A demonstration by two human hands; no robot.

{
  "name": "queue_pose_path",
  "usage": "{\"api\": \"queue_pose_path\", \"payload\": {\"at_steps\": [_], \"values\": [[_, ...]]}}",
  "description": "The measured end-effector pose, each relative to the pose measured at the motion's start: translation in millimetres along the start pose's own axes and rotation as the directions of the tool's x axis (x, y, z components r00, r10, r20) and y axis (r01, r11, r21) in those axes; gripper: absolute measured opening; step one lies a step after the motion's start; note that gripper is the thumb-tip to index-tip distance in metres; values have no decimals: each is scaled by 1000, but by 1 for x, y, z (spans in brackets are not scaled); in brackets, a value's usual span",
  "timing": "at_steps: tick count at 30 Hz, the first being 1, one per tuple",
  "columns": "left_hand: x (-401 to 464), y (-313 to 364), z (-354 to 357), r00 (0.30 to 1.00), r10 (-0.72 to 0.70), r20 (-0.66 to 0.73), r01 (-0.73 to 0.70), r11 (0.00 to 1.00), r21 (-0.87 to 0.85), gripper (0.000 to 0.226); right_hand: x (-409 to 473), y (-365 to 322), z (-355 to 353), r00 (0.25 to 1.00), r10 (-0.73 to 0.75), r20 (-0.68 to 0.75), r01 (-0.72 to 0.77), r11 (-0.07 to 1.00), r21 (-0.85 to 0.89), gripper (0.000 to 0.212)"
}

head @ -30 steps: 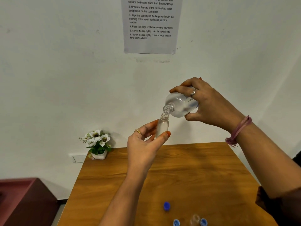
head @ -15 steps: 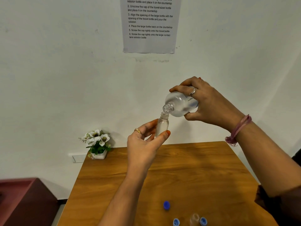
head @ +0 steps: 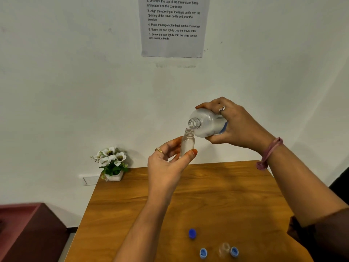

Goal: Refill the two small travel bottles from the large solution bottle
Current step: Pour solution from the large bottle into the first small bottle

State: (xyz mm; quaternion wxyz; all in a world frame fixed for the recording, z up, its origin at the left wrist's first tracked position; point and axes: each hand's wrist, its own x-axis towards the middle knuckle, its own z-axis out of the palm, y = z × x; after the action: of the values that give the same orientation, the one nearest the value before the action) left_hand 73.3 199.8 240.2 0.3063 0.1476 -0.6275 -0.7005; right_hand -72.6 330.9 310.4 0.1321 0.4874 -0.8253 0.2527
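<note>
Wooden table (head: pixel 217 195) at the bottom, butted against a white wall with a printed instruction sheet (head: pixel 172 27) above. Beyond the table's far left corner, a small pot of white flowers (head: pixel 111 163). Above the table's far edge, right hand (head: pixel 238 127) wrapped round the large solution bottle (head: pixel 206 122), tipped with open neck down-left. Just below that neck, small travel bottle (head: pixel 187 143), upright and uncapped, pinched between thumb and fingers of the left hand (head: pixel 167 163). Near the table's front edge, second small bottle (head: pixel 224 249) standing uncapped between two light blue caps (head: pixel 203 253), darker blue cap (head: pixel 192 233) just behind.
</note>
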Motion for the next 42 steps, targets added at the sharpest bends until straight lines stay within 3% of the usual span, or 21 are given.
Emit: {"api": "queue_pose_path", "payload": {"at_steps": [8,12,17,28,42], "values": [[-3,-18,-3,1000,-19,16,19,1000,-25,41,-17,7,30,992,127,17,-128,963,237,72],[-8,-37,-7,998,-47,29,47,999,-11,44,-33,19,53,962,260,86,-271,863,426,77],[-20,-72,-14,993,-112,40,110,992,65,40,-61,34,88,908,366,203,-415,729,544,80],[-54,-151,-31,964,-261,55,242,941,236,37,-120,52,150,830,466,307,-556,654,513,79],[-91,-232,-58,862,-498,93,446,833,326,38,-163,66,196,755,548,361,-652,563,509,81]]}}
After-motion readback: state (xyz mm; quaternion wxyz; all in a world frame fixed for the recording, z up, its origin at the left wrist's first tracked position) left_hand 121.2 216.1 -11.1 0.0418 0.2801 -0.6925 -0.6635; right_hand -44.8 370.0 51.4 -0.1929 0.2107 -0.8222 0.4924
